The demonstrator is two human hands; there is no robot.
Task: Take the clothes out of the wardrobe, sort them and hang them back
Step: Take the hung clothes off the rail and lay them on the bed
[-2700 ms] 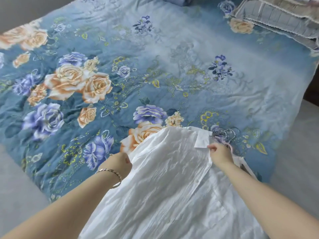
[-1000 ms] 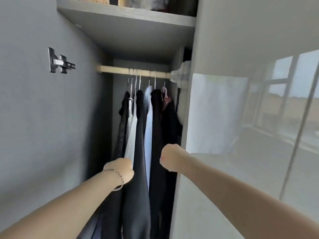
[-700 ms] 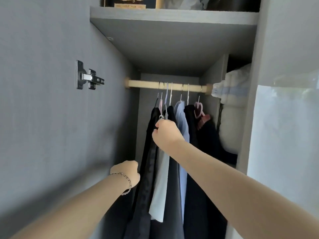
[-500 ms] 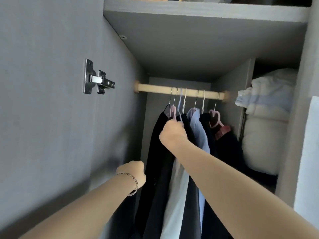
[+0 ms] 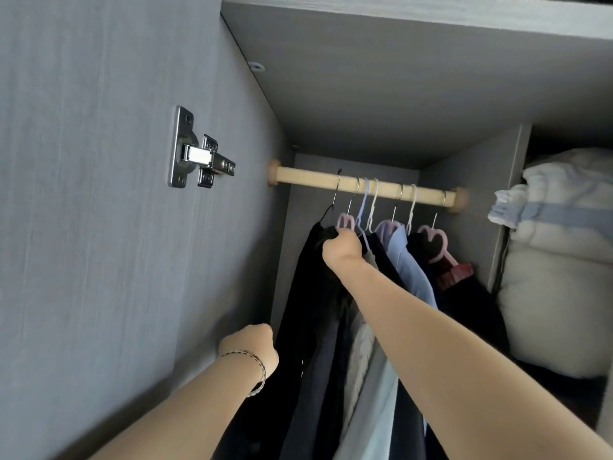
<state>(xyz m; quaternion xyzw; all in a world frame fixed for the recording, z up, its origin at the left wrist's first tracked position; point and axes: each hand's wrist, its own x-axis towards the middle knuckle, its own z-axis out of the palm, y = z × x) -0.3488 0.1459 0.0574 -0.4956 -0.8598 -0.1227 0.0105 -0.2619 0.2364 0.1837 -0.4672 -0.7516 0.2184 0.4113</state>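
We are finding no legible text, label, brand, number or sign: none on the hinge (image 5: 199,157), the hangers (image 5: 435,241), the garments (image 5: 411,270) or the wardrobe panels (image 5: 99,244).

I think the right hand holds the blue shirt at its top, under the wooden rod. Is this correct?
Not quite. In the head view the right hand grips the top of a black garment near the left end of the rod; the blue shirt hangs untouched further right.

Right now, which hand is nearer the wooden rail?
Right. The right hand is just under the wooden rail, gripping the top of a black garment among the hangers. The left hand is much lower, beside that garment's hanging length.
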